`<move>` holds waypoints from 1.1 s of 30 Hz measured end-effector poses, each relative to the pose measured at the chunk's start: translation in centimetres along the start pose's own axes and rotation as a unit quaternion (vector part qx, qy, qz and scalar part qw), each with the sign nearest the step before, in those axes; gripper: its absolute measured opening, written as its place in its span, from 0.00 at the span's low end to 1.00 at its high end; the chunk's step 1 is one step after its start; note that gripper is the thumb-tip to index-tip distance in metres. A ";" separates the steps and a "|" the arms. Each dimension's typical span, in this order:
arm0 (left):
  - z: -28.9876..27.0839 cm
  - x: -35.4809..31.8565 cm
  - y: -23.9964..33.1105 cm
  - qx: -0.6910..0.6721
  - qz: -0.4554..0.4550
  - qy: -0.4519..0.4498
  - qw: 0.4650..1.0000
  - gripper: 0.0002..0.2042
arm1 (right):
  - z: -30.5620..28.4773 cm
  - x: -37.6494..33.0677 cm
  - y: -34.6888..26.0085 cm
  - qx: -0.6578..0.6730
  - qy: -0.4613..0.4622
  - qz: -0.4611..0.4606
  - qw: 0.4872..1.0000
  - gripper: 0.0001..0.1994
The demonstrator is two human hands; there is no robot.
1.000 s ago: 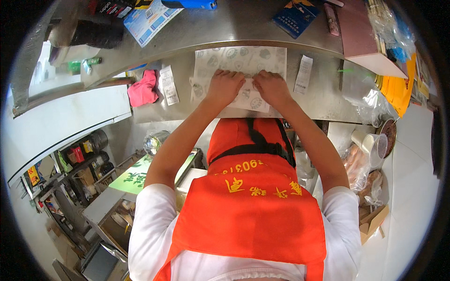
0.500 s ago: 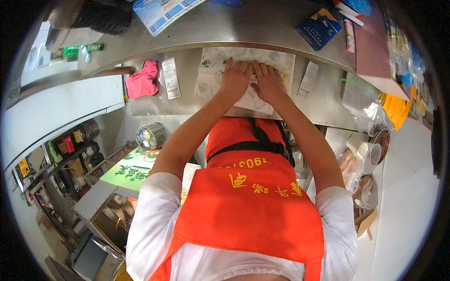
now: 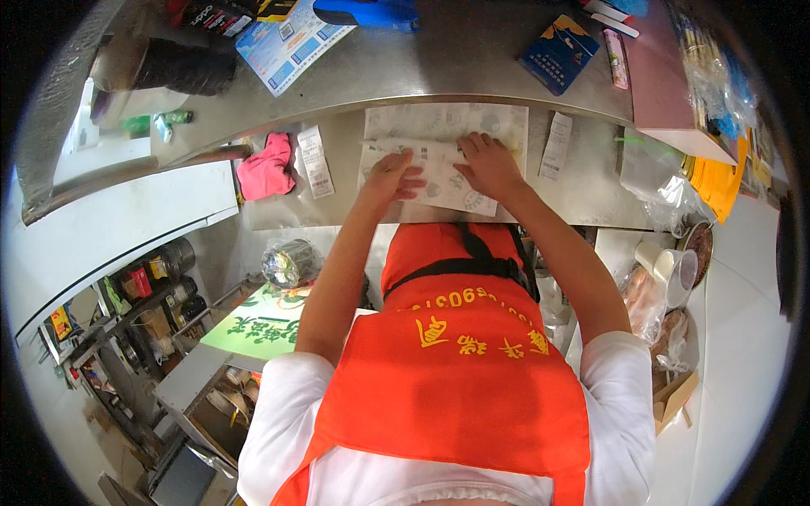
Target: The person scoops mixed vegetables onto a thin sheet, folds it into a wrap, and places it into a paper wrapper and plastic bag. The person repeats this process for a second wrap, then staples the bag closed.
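Observation:
A sheet of white wrapping paper [image 3: 447, 121] with a printed pattern lies on the metal counter in front of me, part of it folded over into a long roll across its middle. My right hand [image 3: 491, 167] is bent over the right part of this roll, fingers on top and thumb on the near side. At the left part of the paper, my left hand [image 3: 393, 179] hovers with its fingers apart and nothing in them. Whatever the roll may contain is hidden.
A pink cloth [image 3: 267, 167] and a paper slip [image 3: 315, 162] lie left of the paper; another slip [image 3: 555, 146] lies right. Beyond runs a raised metal shelf [image 3: 422, 59] with a leaflet [image 3: 291, 46] and a blue card [image 3: 559, 55]. Plastic bags [image 3: 658, 181] hang at the right.
Both hands were together on the far part of the paper. My left hand has come back toward me and left, lifting off and spreading; the right has moved slightly nearer. A folded roll now shows.

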State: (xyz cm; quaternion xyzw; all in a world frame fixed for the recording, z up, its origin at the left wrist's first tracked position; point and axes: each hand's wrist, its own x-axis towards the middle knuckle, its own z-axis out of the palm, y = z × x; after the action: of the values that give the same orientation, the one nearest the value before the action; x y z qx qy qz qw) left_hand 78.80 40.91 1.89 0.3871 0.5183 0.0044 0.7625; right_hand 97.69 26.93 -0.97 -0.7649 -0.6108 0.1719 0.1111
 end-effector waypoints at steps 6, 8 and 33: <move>5.5 3.8 -3.1 0.198 0.443 0.254 0.837 0.15 | 0.6 -1.4 -0.5 0.006 0.040 -0.031 0.999 0.22; 6.4 2.4 -3.0 0.436 0.503 0.133 0.734 0.21 | 1.8 -1.4 0.2 -0.018 0.048 -0.027 0.998 0.25; 8.1 6.1 2.1 0.754 0.317 -0.044 0.573 0.18 | 0.3 -0.7 4.1 0.040 0.123 -0.118 0.985 0.32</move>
State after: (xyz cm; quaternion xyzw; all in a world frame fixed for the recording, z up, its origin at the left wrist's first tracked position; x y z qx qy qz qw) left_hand 88.85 40.12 -0.31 0.9615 0.1443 -0.1638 0.1667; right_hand 101.15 25.34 -2.71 -0.6979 -0.6707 0.0863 0.2358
